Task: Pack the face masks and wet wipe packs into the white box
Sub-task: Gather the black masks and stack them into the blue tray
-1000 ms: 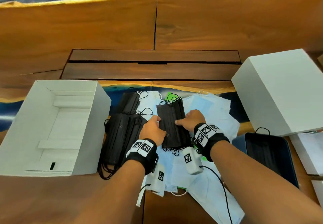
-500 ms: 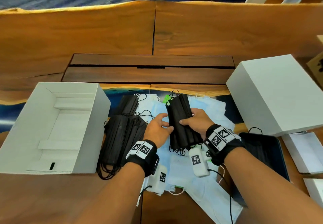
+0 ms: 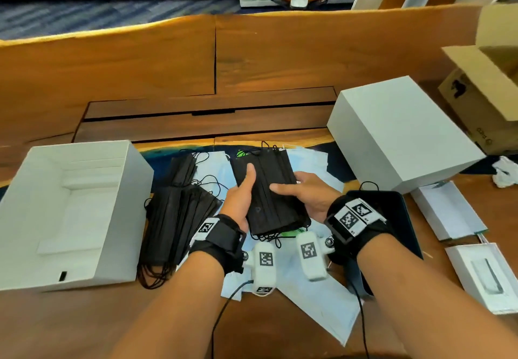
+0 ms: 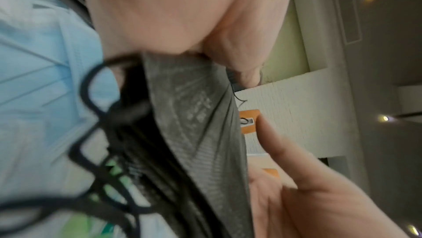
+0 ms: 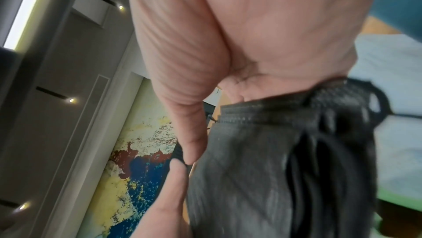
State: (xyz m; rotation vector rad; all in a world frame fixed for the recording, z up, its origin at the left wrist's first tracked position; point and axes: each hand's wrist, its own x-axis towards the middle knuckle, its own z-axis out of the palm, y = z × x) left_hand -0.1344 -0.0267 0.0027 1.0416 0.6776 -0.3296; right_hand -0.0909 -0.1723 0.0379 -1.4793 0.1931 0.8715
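- Left hand (image 3: pixel 238 199) and right hand (image 3: pixel 305 194) hold a stack of black face masks (image 3: pixel 269 190) above the table (image 3: pixel 168 78), thumbs on top, fingers curled beneath.
- Open white box (image 3: pixel 112 218) sits at left, beside more black masks (image 3: pixel 173 218).

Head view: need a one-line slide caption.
Both hands, left hand and right hand, hold a stack of black face masks above light blue masks, beside the open white box.

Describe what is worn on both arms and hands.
Bare forearms, no sleeves, no gloves. Each wrist carries a black strap with white square-code tags: left strap, right strap. A white tagged camera pod hangs under each wrist, trailing a thin black cable.
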